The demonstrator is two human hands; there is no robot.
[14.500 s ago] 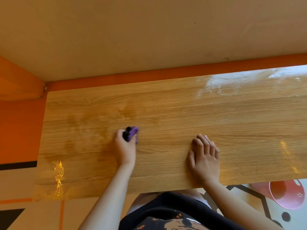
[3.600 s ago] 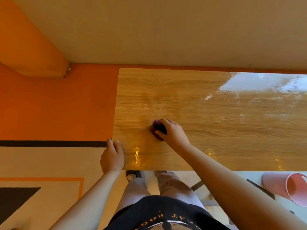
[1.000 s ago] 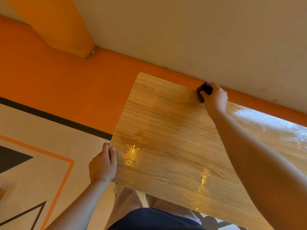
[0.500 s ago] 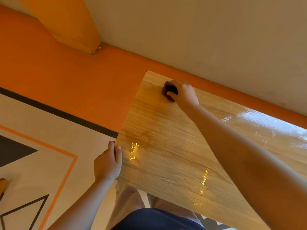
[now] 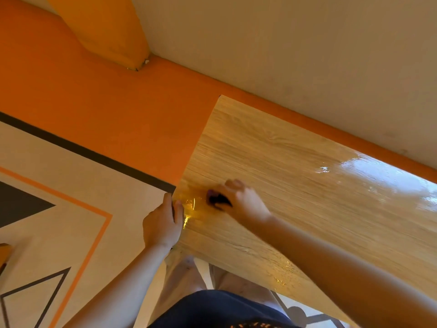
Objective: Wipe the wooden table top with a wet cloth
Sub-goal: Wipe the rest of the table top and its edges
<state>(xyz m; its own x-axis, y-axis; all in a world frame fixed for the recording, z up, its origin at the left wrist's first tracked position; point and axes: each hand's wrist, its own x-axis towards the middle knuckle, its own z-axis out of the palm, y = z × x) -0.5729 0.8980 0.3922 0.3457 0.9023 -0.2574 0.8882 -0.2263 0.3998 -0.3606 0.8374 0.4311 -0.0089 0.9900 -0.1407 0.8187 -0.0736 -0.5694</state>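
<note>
the wooden table top (image 5: 307,197) shines wet by the wall. the left hand (image 5: 162,224) grips its end edge, likely to steady it. the right hand (image 5: 241,200) squeezes the dark cloth (image 5: 217,200) near that edge, to rub it.

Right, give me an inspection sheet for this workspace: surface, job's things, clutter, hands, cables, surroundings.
Surface: wooden table top, with a glossy wet sheen to the right and small wet glints by its left edge.
Job's things: dark cloth, bunched up on the table top near the left edge; blurred.
Clutter: nothing seen.
Hands: right hand holds the cloth against the wood; left hand grips the table top's left edge near the front corner.
Cables: nothing seen.
Surroundings: beige wall with an orange band at its foot; floor marked with orange and black lines; the person's legs below the front edge.
</note>
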